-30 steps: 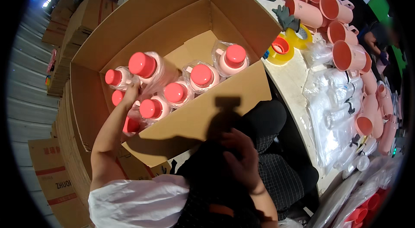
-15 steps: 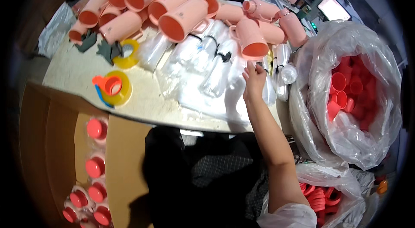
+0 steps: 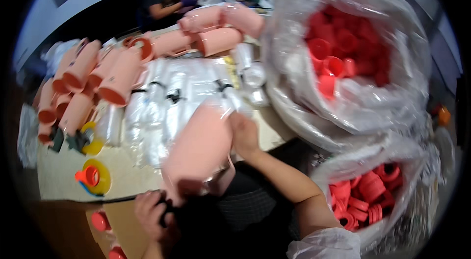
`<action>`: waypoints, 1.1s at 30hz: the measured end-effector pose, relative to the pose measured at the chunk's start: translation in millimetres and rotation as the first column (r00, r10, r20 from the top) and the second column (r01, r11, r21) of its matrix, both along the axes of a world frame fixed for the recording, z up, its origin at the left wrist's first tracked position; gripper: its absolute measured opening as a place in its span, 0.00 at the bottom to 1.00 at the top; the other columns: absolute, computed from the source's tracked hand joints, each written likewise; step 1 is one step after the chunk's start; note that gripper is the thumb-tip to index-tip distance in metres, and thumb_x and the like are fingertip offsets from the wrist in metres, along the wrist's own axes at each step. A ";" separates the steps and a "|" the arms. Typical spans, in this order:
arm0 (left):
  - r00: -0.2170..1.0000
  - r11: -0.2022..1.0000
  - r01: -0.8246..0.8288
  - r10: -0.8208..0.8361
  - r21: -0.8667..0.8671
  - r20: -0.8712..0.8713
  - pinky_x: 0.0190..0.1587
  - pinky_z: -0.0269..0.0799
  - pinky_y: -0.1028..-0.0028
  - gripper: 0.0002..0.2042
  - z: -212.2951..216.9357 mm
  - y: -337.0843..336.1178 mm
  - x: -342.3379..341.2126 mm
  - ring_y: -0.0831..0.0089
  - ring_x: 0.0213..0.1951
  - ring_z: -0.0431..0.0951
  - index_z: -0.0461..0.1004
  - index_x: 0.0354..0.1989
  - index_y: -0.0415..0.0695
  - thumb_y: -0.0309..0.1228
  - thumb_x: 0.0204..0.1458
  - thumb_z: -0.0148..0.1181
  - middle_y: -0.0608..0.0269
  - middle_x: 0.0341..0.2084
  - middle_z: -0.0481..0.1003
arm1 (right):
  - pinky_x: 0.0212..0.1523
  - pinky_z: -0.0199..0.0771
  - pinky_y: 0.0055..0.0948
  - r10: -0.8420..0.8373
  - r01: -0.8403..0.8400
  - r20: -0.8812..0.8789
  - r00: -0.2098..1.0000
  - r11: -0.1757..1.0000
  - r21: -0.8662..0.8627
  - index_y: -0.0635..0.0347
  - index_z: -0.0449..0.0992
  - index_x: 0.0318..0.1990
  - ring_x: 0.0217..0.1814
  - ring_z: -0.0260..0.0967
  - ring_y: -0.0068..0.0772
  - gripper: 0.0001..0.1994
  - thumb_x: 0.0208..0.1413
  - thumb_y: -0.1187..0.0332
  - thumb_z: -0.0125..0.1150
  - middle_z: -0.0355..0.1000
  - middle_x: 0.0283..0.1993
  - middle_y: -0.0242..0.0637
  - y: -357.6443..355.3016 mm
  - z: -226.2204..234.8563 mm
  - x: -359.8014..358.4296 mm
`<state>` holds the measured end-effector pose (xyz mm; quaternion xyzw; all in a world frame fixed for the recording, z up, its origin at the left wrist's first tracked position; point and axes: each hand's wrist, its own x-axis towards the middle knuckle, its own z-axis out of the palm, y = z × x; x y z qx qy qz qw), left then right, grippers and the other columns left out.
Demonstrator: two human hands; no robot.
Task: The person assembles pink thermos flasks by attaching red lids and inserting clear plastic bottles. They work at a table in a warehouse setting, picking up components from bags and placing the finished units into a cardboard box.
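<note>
A pink jug shell (image 3: 198, 143) with a side handle hangs tilted over the table's near edge, blurred by motion. My right hand (image 3: 244, 135) grips its upper right end; some fingertips are hidden by the shell. Close to the lower left end is my left hand (image 3: 153, 216), its fingers curled about something small and dark that I cannot make out. Whether it touches the shell is unclear. Behind the shell lie clear plastic sleeves (image 3: 156, 104) in bundles tied with black bands. More pink jug shells (image 3: 119, 78) are heaped on the table's far left.
Large plastic-lined sacks with red cups (image 3: 320, 49) and red rings (image 3: 369, 186) stand at my right. On the left of the table are yellow tape rolls (image 3: 104, 185) and an orange cup (image 3: 90, 176). A cardboard box (image 3: 125, 224) sits below. Across the table a person (image 3: 159, 1) works.
My right hand has lifted a jug shell off the table and brought it toward me. My left hand has come into view at the lower left. The view has swung right.
</note>
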<state>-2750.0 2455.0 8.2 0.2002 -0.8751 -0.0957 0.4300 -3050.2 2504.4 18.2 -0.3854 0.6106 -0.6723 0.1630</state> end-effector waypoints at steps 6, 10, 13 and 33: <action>0.919 -0.248 0.080 -0.358 0.965 -0.168 0.49 0.75 0.64 0.15 11.8 67.4 -87.8 0.62 0.43 0.80 0.76 0.44 0.35 0.35 0.56 0.63 0.49 0.41 0.79 | 0.40 0.75 0.33 -0.002 0.128 -0.666 0.746 0.982 0.141 0.55 0.79 0.42 0.42 0.75 0.39 0.11 0.50 0.76 0.66 0.76 0.42 0.38 117.0 36.5 -26.4; 0.903 0.306 0.107 -0.429 0.946 0.036 0.38 0.75 0.73 0.15 -24.1 30.7 -5.4 0.75 0.31 0.78 0.78 0.33 0.34 0.37 0.56 0.63 0.62 0.26 0.79 | 0.56 0.72 0.40 -0.553 0.774 -0.726 0.408 0.631 -0.046 0.60 0.71 0.59 0.57 0.69 0.51 0.27 0.50 0.68 0.71 0.70 0.56 0.52 171.1 80.8 -163.6; 0.979 0.074 0.110 -0.179 0.991 -0.096 0.51 0.73 0.68 0.17 -74.4 33.8 14.2 0.69 0.47 0.76 0.72 0.55 0.32 0.33 0.64 0.56 0.56 0.47 0.77 | 0.59 0.67 0.46 -0.601 0.725 -0.529 0.599 0.688 0.038 0.66 0.67 0.62 0.58 0.67 0.59 0.33 0.51 0.62 0.71 0.69 0.56 0.56 199.2 44.9 -223.5; 0.760 0.548 0.459 0.166 0.700 -0.628 0.54 0.71 0.67 0.12 -22.4 87.7 13.6 0.66 0.47 0.77 0.71 0.47 0.35 0.32 0.68 0.46 0.54 0.45 0.77 | 0.57 0.72 0.37 -0.103 0.056 0.204 0.974 0.973 0.224 0.64 0.72 0.54 0.56 0.72 0.41 0.24 0.71 0.50 0.43 0.74 0.53 0.42 177.4 -31.8 57.3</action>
